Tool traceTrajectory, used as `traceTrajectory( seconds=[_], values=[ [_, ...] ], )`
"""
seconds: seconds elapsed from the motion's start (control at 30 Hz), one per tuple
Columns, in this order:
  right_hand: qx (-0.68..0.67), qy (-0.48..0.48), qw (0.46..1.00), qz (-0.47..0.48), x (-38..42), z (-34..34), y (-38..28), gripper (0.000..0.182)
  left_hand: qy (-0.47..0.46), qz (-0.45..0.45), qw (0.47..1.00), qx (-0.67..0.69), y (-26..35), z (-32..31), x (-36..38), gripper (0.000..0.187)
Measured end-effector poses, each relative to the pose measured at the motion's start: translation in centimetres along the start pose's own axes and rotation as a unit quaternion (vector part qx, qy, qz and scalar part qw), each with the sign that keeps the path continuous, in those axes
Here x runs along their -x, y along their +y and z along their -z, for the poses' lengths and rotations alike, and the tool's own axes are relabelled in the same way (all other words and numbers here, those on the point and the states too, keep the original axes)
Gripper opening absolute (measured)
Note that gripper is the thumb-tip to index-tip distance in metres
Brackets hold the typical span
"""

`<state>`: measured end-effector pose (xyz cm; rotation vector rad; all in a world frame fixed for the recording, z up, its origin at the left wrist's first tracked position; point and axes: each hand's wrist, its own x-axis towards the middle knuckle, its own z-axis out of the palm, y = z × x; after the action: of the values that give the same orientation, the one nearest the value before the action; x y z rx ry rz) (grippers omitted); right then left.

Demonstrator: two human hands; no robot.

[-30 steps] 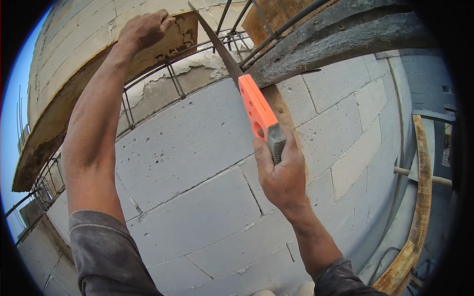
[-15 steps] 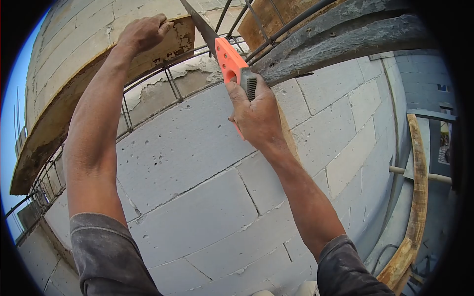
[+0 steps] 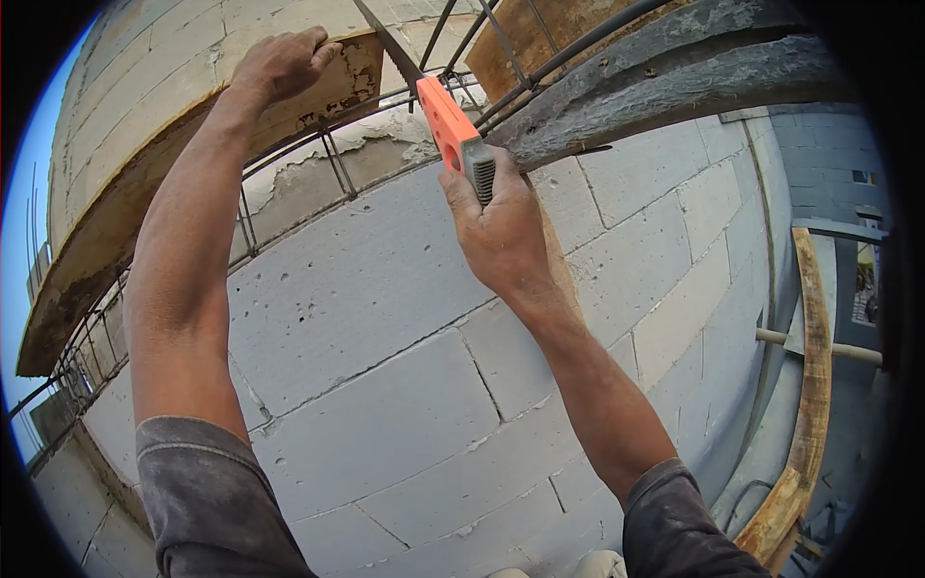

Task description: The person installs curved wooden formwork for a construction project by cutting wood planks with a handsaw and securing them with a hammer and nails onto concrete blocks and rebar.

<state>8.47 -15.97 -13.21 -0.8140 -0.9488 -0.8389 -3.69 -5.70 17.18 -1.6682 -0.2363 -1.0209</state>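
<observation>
My right hand (image 3: 506, 231) grips a handsaw (image 3: 447, 120) by its orange and grey handle. The toothed blade points up and to the left, lying against the right end of a long wooden board (image 3: 349, 75). Over that board's upper edge, my left hand (image 3: 284, 65) is closed, close to the end where the blade is. The board's face is stained and worn, and its far end reaches down to the left. My left fingertips are partly out of sight behind the board's edge.
Below is a wall of pale grey blocks (image 3: 376, 424). Steel reinforcing bars (image 3: 332, 164) run along its top behind the board. A rough dark beam (image 3: 665, 91) crosses at upper right. A curved-looking wooden plank (image 3: 814, 376) leans at right, beside a horizontal pole (image 3: 858, 352).
My right hand and the saw handle have shifted slightly left and down, along the saw's line. My left hand stays on the board.
</observation>
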Motion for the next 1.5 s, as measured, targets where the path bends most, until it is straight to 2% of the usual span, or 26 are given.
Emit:
traceTrajectory(
  seconds=[0.1,0.2,0.3,0.4,0.5,0.57,0.6,0.7,0.9,1.0,1.1,1.2,1.3,1.37,1.5],
  values=[
    [-0.138,-0.028,0.983,-0.117,0.1,-0.3,0.3,0.037,0.010,-0.002,1.000,-0.004,0.0,-0.1,0.0,0.044],
    [-0.303,-0.062,0.931,-0.195,-0.1,0.4,-1.1,0.036,0.008,-0.001,1.000,-0.010,0.0,0.0,0.0,0.044],
    [-0.446,-0.069,0.862,-0.229,-0.5,1.2,-1.9,0.033,0.001,0.002,1.000,-0.007,0.1,0.1,0.0,0.043],
    [-0.493,-0.062,0.827,-0.264,-0.8,1.8,-2.7,0.034,0.000,0.001,1.000,-0.007,0.2,0.1,0.0,0.043],
    [-0.428,-0.070,0.876,-0.209,-0.6,1.7,-2.4,0.034,0.002,0.003,1.000,-0.003,0.1,0.0,0.0,0.043],
    [-0.209,-0.055,0.969,-0.119,-0.4,1.4,-0.7,0.035,0.009,-0.001,1.000,0.002,-0.1,-0.3,-0.1,0.043],
    [-0.095,-0.046,0.992,-0.070,-0.4,1.4,-0.6,0.035,0.007,-0.003,1.000,-0.001,0.1,-0.2,0.0,0.044],
    [-0.089,-0.074,0.986,-0.119,0.2,2.4,-1.6,0.038,0.002,-0.006,1.000,-0.012,0.3,0.3,0.3,0.044],
    [-0.047,-0.079,0.988,-0.125,1.0,2.5,-2.9,0.037,-0.015,0.004,1.000,-0.004,0.9,0.8,0.3,0.045],
    [-0.028,-0.081,0.992,-0.094,0.5,2.7,-2.3,0.034,-0.043,0.025,0.999,-0.010,1.7,1.7,0.6,0.046],
    [0.157,-0.064,0.985,0.041,1.0,2.2,-1.9,0.033,-0.041,0.027,0.999,-0.008,1.6,1.5,0.5,0.047],
    [0.260,-0.068,0.957,0.108,1.6,1.8,-1.4,0.032,-0.031,0.020,0.999,-0.012,1.5,1.3,0.5,0.048],
    [0.210,-0.079,0.972,0.069,1.1,2.5,-2.1,0.031,-0.006,0.012,1.000,-0.005,1.0,0.7,0.4,0.049],
    [0.167,-0.071,0.983,0.005,1.0,2.6,-2.1,0.031,0.007,0.012,1.000,-0.002,1.1,0.4,0.4,0.049],
    [0.026,-0.070,0.993,-0.094,1.6,3.6,-2.9,0.033,-0.015,0.027,1.000,-0.003,1.4,0.9,0.5,0.047]
  ],
)
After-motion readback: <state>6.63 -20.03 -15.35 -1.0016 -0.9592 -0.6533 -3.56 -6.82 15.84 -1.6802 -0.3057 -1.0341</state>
